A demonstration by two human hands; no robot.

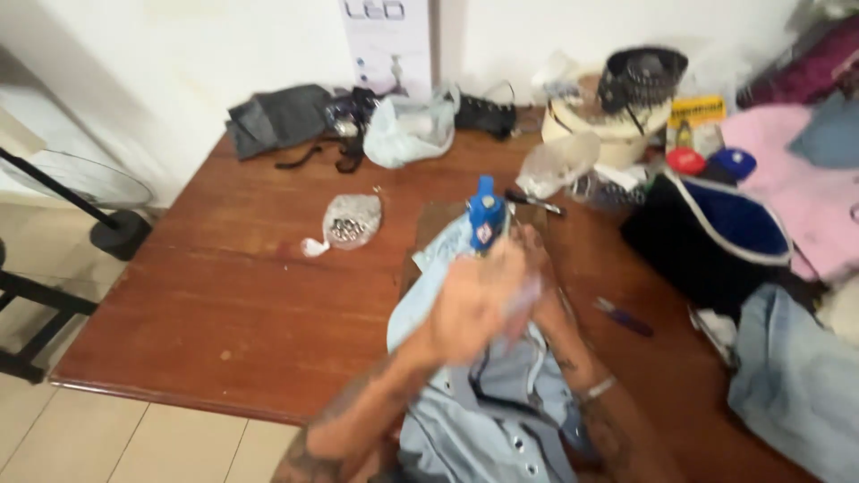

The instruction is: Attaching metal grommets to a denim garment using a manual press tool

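Two hands meet over one pale blue garment [488, 420] — left hand [470, 309] grips it, right hand [532, 268] blurred, grasp unclear — beside one blue glue gun [486, 215]; forearms cut off.

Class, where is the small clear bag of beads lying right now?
The bag of beads lies on the wooden table, left of the blue glue gun and in front of the grey cloth.

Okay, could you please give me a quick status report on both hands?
Left hand and right hand together, gripping blue glue gun over light blue garment. Motion blur; exact grip unclear. Bag of beads lies apart on wooden table.
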